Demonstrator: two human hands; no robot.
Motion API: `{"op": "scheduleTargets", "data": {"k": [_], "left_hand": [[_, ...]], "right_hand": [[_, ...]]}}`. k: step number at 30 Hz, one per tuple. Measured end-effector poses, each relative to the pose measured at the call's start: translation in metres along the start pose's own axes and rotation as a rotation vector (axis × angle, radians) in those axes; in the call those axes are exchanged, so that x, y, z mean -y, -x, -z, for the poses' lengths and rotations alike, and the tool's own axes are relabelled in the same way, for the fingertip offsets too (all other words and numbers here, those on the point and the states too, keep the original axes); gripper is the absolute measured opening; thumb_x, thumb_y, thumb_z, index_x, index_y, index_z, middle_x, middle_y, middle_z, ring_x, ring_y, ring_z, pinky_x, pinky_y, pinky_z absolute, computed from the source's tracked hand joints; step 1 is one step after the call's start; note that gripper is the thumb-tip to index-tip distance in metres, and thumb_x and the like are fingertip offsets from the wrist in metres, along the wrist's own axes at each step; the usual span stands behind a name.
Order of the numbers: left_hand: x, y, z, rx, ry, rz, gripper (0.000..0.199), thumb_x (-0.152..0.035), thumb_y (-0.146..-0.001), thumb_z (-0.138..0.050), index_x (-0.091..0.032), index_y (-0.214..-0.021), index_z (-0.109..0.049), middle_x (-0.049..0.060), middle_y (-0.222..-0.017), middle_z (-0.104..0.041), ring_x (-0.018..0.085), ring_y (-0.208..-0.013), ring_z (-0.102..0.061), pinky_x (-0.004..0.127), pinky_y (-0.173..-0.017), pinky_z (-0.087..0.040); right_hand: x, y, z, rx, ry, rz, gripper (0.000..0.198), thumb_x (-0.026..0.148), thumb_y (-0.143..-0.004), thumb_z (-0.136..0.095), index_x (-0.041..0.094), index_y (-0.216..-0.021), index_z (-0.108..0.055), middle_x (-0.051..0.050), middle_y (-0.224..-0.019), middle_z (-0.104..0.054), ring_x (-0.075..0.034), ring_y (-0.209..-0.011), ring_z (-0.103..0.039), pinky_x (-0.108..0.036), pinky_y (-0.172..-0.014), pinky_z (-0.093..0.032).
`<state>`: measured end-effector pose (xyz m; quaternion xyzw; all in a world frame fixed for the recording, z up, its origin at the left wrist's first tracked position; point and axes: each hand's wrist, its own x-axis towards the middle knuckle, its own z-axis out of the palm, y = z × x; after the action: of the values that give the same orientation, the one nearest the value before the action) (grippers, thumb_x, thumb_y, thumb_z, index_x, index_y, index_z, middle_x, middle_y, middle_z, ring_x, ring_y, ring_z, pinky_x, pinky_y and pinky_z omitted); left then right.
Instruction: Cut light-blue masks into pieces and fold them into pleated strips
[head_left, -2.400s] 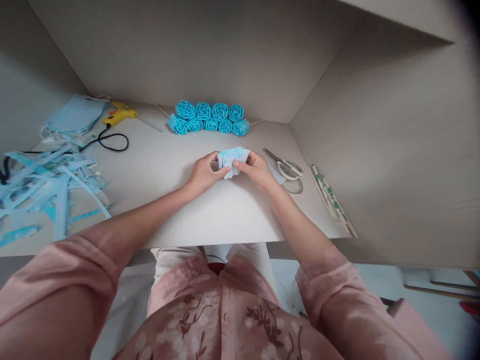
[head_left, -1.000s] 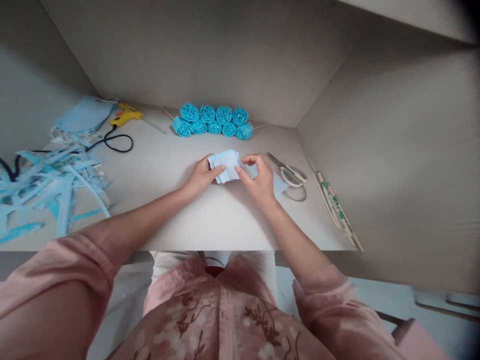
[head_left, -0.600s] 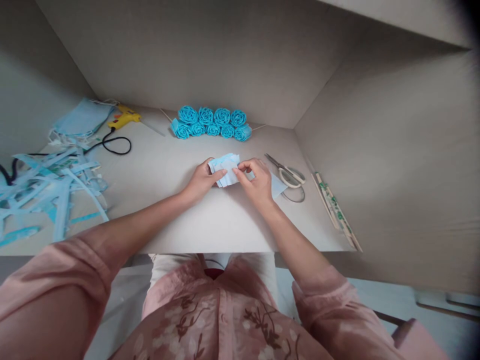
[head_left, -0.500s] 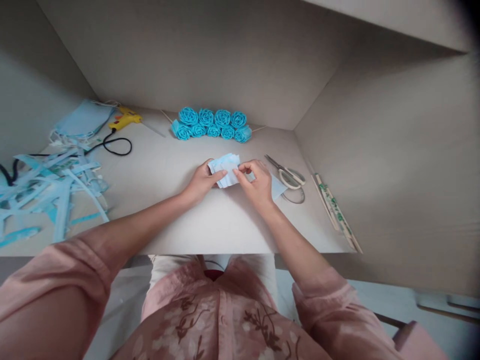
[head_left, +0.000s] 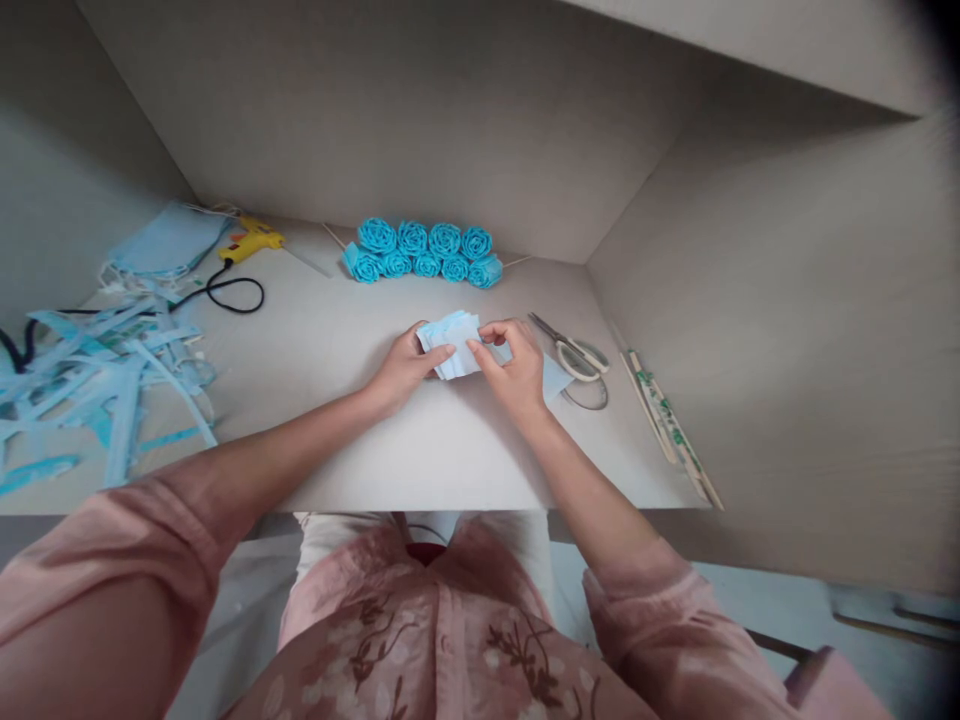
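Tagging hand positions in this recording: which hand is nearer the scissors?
Right. The right hand is just left of the scissors, at the right edge of the light-blue fabric stack; the left hand is farther left, holding the stack's opposite side.

yellow glue gun point(head_left: 252, 239) left, pale sticks point(head_left: 682, 438) right

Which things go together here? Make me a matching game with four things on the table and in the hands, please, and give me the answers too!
Things
1. glue gun
2. scissors
3. blue flowers
4. stack of pale blue sheets

Clues
A. set out in two rows
B. gripped by the left hand
C. lying on the right side of the table
D. yellow

Right pairs
1-D, 2-C, 3-A, 4-B
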<state>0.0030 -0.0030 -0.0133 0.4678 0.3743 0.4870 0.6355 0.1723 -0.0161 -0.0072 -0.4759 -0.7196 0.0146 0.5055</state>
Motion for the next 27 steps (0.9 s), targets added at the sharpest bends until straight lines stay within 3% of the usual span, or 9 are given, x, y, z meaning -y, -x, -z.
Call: {"op": "scheduleTargets", "data": {"k": [8,14,20,27], "left_hand": [[0.0044,-0.0029,0.002,0.008,0.075,0.01,0.049,-0.037,-0.063,-0.082,-0.016,-0.098,-0.054,0.003,-0.098,-0.066,0.015,-0.082,-0.063,0.028,-0.072,-0.054],[0.0032,-0.0014,0.0012,0.007,0.059,0.007,0.047,-0.036,-0.063,-0.082,-0.016,-0.094,-0.053,0.0,-0.089,-0.063,0.012,-0.077,-0.061,0.024,-0.066,-0.051],[0.0038,-0.002,0.0013,0.011,0.044,0.017,0.047,-0.038,-0.064,-0.081,-0.017,-0.095,-0.053,0.0,-0.09,-0.063,0.013,-0.077,-0.061,0.026,-0.068,-0.051],[0.0047,-0.0024,0.0018,0.062,0.069,0.049,0.046,-0.037,-0.066,-0.081,-0.017,-0.098,-0.055,0.003,-0.097,-0.065,0.014,-0.081,-0.062,0.029,-0.072,-0.052]], "right_hand": [[0.0009,-0.0011,0.0006,-0.025,-0.064,-0.004,0.011,0.031,-0.086,-0.063,0.023,-0.08,-0.059,-0.003,-0.086,-0.067,-0.021,-0.087,-0.061,-0.038,-0.084,-0.046],[0.0011,0.0007,-0.0004,-0.017,-0.109,-0.142,0.019,0.032,-0.084,-0.066,0.023,-0.1,-0.062,-0.002,-0.088,-0.068,-0.019,-0.083,-0.061,-0.037,-0.083,-0.048],[0.0001,0.0,0.0007,-0.028,-0.037,0.01,0.007,0.029,-0.086,-0.064,0.023,-0.084,-0.063,-0.002,-0.084,-0.069,-0.021,-0.083,-0.062,-0.037,-0.081,-0.047],[0.0019,-0.0023,0.0025,-0.044,-0.022,0.117,0.003,0.024,-0.086,-0.063,0.025,-0.084,-0.064,-0.002,-0.089,-0.071,-0.021,-0.089,-0.063,-0.039,-0.085,-0.046]]}}
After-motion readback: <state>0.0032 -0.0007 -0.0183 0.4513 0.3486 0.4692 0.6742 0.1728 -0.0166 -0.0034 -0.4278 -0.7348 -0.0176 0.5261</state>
